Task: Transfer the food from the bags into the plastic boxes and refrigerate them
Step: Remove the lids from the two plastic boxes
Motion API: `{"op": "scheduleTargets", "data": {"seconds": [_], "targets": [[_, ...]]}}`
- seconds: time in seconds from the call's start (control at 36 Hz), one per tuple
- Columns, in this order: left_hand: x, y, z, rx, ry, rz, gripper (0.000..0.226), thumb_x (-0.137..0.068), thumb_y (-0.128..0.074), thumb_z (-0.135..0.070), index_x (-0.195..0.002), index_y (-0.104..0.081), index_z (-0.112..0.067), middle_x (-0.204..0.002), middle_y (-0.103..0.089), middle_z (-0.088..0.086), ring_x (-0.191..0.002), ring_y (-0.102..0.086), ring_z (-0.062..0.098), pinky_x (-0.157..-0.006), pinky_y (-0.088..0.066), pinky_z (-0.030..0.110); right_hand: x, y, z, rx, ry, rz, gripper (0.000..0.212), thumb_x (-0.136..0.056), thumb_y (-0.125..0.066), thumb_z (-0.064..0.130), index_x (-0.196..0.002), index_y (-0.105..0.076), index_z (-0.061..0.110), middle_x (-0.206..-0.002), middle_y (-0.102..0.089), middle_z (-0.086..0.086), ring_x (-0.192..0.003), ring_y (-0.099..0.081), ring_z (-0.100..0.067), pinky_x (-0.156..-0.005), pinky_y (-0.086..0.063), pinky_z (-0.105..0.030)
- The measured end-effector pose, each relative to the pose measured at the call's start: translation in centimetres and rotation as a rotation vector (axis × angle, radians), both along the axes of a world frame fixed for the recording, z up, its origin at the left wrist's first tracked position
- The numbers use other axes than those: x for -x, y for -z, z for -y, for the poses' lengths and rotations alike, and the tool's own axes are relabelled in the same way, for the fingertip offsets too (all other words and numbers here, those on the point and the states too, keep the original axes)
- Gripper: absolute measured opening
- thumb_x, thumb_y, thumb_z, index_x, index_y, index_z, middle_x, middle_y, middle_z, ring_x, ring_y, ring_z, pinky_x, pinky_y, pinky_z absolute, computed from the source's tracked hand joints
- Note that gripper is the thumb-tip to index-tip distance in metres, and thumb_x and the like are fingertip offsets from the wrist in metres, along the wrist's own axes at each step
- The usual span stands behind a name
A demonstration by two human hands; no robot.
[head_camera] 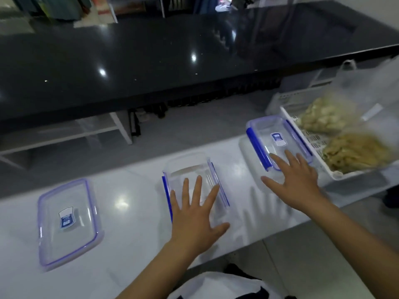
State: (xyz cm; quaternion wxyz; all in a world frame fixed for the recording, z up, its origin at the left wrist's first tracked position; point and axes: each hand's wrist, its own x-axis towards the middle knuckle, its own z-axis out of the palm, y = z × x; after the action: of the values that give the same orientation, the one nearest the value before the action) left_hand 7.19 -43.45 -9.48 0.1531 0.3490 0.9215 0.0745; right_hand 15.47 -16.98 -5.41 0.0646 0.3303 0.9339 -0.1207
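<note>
Head view: left hand (195, 214) lies flat with fingers (197, 186) spread and straight over the open plastic box (190, 167), gripping nothing, and a loose lid (67, 221) rests on the white counter (133, 244) well off to the left of those fingers. Right hand (299, 180) is likewise spread, fingertips (290, 155) on the near edge of the lidded box (278, 139), nothing gripped; just right of these fingers a white tray (287, 117) holds two bags of food (336, 139), one pale and lumpy, one yellowish, both blurred
</note>
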Motion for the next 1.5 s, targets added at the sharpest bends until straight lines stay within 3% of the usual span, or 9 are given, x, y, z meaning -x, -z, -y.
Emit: {"op": "scheduleTargets", "data": {"seconds": [0.31, 0.58, 0.92, 1.06, 1.19, 1.28, 1.36, 1.42, 1.5], "targets": [[0.7, 1.7, -2.1, -0.014, -0.13, -0.027, 0.086, -0.076, -0.034, -0.092, -0.139, 0.02, -0.071, -0.165, 0.024, -0.008, -0.149, 0.032, 0.025, -0.115, 0.022, 0.056, 4.6, 2.5, -7.9, -0.034, -0.104, 0.092, 0.097, -0.074, -0.031, 0.092, -0.156, -0.004, 0.046, -0.169, 0.002, -0.001, -0.154, 0.006, -0.031, -0.116, -0.003, -0.065], [5.4, 1.5, 1.3, 0.071, -0.227, -0.002, 0.088, -0.065, -0.026, -0.099, -0.139, 0.015, -0.073, -0.168, 0.013, -0.007, -0.152, 0.023, 0.024, -0.12, 0.013, 0.059, 4.7, 5.6, -4.8, -0.156, -0.294, 0.035, 0.099, -0.081, -0.023, 0.084, -0.154, 0.022, 0.035, -0.168, 0.012, -0.01, -0.151, 0.011, -0.043, -0.112, 0.009, -0.068], [10.6, -1.0, 3.2, 0.224, -0.309, 0.01, 0.097, -0.083, -0.061, -0.071, -0.132, 0.022, -0.071, -0.169, 0.013, -0.002, -0.154, 0.016, 0.03, -0.121, 0.007, 0.059, 2.9, 5.3, 1.3, -0.011, -0.432, 0.091, 0.107, -0.076, -0.021, 0.089, -0.141, 0.044, 0.035, -0.159, 0.038, -0.007, -0.143, 0.037, -0.042, -0.107, 0.018, -0.074], [9.5, -3.3, 1.5, 0.13, -0.267, 0.052, 0.095, -0.086, -0.07, -0.055, -0.15, 0.0, -0.059, -0.169, 0.013, -0.002, -0.154, 0.017, 0.028, -0.122, 0.007, 0.056, 1.9, 4.3, 4.8, 0.092, -0.412, 0.136, 0.106, -0.075, -0.02, 0.091, -0.136, 0.049, 0.038, -0.15, 0.05, -0.003, -0.138, 0.045, -0.04, -0.103, 0.023, -0.073], [3.9, -4.4, -2.8, -0.412, -0.347, 0.283, 0.078, -0.094, -0.067, -0.033, -0.145, -0.015, -0.061, -0.166, -0.01, -0.017, -0.153, -0.01, 0.01, -0.121, -0.021, 0.046, 1.5, 1.4, 5.0, 0.293, -0.382, 0.116, 0.098, -0.07, -0.018, 0.093, -0.15, 0.018, 0.049, -0.166, 0.022, 0.008, -0.149, 0.029, -0.025, -0.114, 0.011, -0.064], [1.4, -3.8, -4.7, -0.571, -0.5, 0.458, 0.074, -0.092, -0.071, -0.03, -0.149, -0.03, -0.051, -0.16, -0.029, -0.017, -0.146, -0.03, 0.01, -0.116, -0.033, 0.041, 1.9, -1.1, 2.3, 0.461, -0.17, -0.089, 0.084, -0.076, -0.046, 0.083, -0.15, -0.017, 0.054, -0.164, -0.017, 0.013, -0.152, -0.01, -0.019, -0.119, -0.019, -0.056], [0.8, -3.3, -6.3, -0.685, -0.742, 0.753, 0.072, -0.088, -0.076, -0.027, -0.149, -0.04, -0.042, -0.151, -0.044, -0.01, -0.132, -0.05, 0.017, -0.104, -0.049, 0.045, 2.5, -2.5, -0.9, 0.887, 0.139, -0.343, 0.051, -0.082, -0.071, 0.053, -0.124, -0.047, 0.067, -0.121, -0.057, 0.034, -0.106, -0.056, 0.015, -0.078, -0.055, -0.027], [0.8, -2.8, -6.8, -0.735, -0.81, 0.932, 0.071, -0.086, -0.078, -0.021, -0.147, -0.045, -0.038, -0.145, -0.052, -0.005, -0.123, -0.059, 0.021, -0.097, -0.056, 0.046, 2.8, -2.1, -2.6, 1.024, 0.29, -0.316, 0.048, -0.088, -0.072, 0.04, -0.13, -0.053, 0.055, -0.114, -0.061, 0.021, -0.094, -0.062, 0.004, -0.061, -0.05, -0.023], [1.2, -1.8, -6.5, -0.828, -0.835, 1.096, 0.065, -0.087, -0.075, -0.01, -0.14, -0.053, -0.039, -0.127, -0.068, 0.005, -0.108, -0.07, 0.024, -0.078, -0.062, 0.042, 2.7, -0.6, -3.8, 1.077, 0.384, -0.267, 0.042, -0.09, -0.07, 0.025, -0.13, -0.061, 0.033, -0.098, -0.074, 0.009, -0.091, -0.069, -0.014, -0.064, -0.053, -0.032]]}}
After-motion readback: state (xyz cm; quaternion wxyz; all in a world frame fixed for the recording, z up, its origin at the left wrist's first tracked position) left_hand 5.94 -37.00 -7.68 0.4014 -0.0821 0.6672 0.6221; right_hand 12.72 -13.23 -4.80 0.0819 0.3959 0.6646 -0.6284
